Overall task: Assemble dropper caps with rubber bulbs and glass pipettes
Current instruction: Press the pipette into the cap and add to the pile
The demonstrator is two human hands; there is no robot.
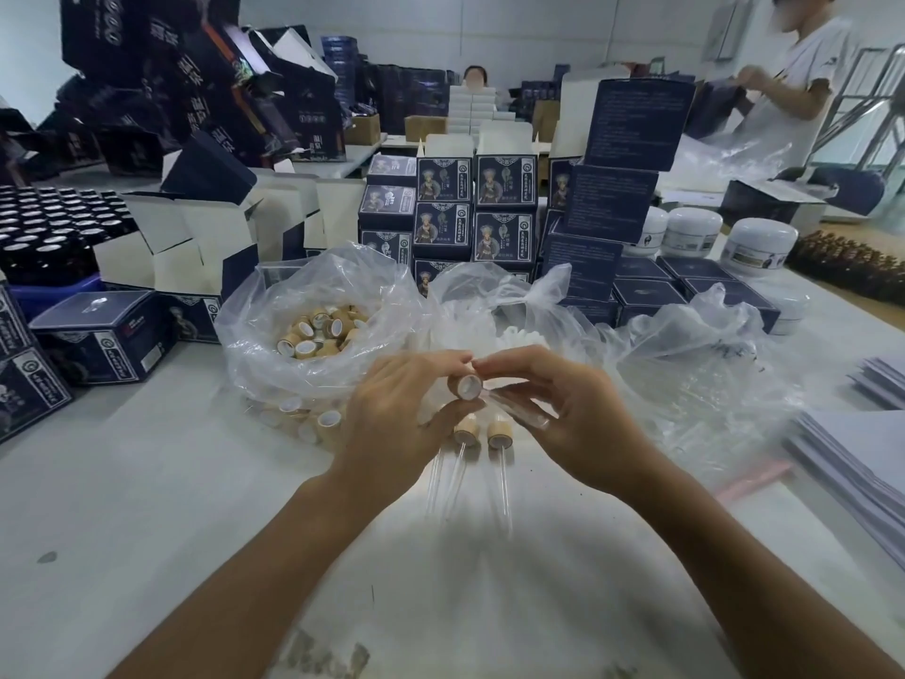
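One wood-toned cap (466, 386), white-lined inside, pinched by left hand (392, 414).

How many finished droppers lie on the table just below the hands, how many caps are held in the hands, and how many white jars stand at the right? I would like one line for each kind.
Finished droppers on the table: 2
Cap held in the hands: 1
White jars at the right: 3
Total: 6

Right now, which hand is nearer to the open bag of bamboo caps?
Left. The left hand sits right in front of the bag of caps, overlapping its near edge. The right hand is farther to the right, pinching the held cap with the left.
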